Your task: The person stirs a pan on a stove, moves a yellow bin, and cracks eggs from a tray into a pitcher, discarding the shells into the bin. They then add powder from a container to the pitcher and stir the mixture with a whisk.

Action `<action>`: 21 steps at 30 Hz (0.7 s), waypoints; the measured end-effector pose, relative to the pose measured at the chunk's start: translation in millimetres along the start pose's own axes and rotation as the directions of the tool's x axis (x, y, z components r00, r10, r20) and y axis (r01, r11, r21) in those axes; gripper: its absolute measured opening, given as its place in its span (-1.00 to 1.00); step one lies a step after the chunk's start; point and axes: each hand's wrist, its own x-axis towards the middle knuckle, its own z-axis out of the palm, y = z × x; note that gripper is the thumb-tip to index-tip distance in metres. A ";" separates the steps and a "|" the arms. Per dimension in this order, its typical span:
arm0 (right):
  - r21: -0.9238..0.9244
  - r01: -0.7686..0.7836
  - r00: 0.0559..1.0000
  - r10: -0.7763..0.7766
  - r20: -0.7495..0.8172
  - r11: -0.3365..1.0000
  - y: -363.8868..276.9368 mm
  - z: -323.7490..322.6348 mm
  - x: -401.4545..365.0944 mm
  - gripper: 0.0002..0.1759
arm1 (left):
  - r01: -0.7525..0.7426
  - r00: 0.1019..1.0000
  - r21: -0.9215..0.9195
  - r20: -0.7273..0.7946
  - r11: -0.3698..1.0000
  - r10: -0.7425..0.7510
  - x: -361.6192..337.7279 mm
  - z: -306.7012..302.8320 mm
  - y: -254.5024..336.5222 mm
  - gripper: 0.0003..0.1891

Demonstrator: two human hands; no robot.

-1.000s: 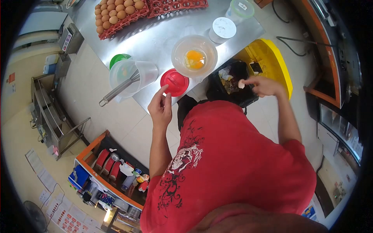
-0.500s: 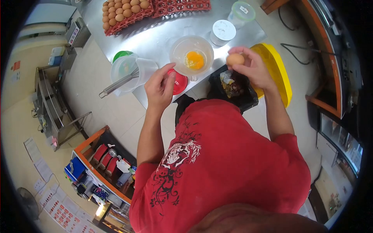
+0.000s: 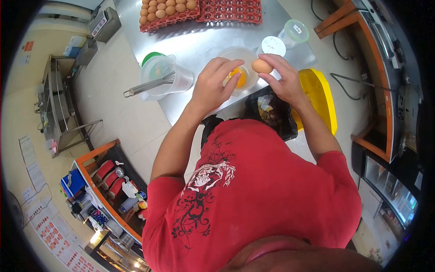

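A brown egg is held in my right hand, between thumb and fingers, over the right rim of a clear bowl. Orange yolk lies in the bowl, partly hidden by my left hand. My left hand is over the bowl's left side, thumb and fingers apart, with nothing in it. A clear pitcher with a metal whisk resting in it stands to the left. The red item near my left hand is hidden.
Egg trays, one with brown eggs and one red and bare, lie at the back. A white-lidded tub and a green-lidded container stand at the right. Below the table edge are a black-lined bin and a yellow bin.
My right hand has brought the egg left to the bowl's rim. My left hand has moved right over the bowl and now covers the red item. The camera view has shifted slightly.
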 end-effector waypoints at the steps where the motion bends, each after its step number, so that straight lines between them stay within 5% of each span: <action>1: -0.036 -0.014 1.000 0.015 0.015 0.999 0.8 0.8 -1.8 -0.48 | -0.007 1.000 0.001 0.002 1.000 0.007 -2.1 1.1 0.6 -0.63; 9: 0.013 -0.129 0.990 0.130 -0.054 0.992 13.5 2.4 -8.2 -0.51 | 0.030 0.993 0.003 0.110 1.000 -0.030 -4.6 1.9 -4.7 -0.64; 12: 0.093 -0.053 0.987 0.066 -0.146 0.994 9.5 -0.1 -8.2 -0.51 | 0.044 0.988 0.017 0.150 0.999 -0.046 -6.5 4.3 -12.3 -0.63; 15: -0.063 -0.069 0.997 0.066 -0.040 0.996 15.8 -3.7 -7.5 -0.52 | 0.047 0.984 0.026 0.169 0.999 -0.051 -8.0 8.7 -13.8 -0.60; 18: 0.091 -0.110 0.993 0.114 -0.037 0.990 6.2 -7.0 -4.9 -0.51 | 0.023 0.993 0.045 0.112 0.999 -0.028 -2.2 10.3 -5.8 -0.56; 21: 0.344 -0.302 0.953 0.270 0.139 0.889 -4.0 1.4 9.1 -0.53 | -0.067 0.993 0.034 0.104 0.997 0.063 8.5 10.6 4.7 -0.53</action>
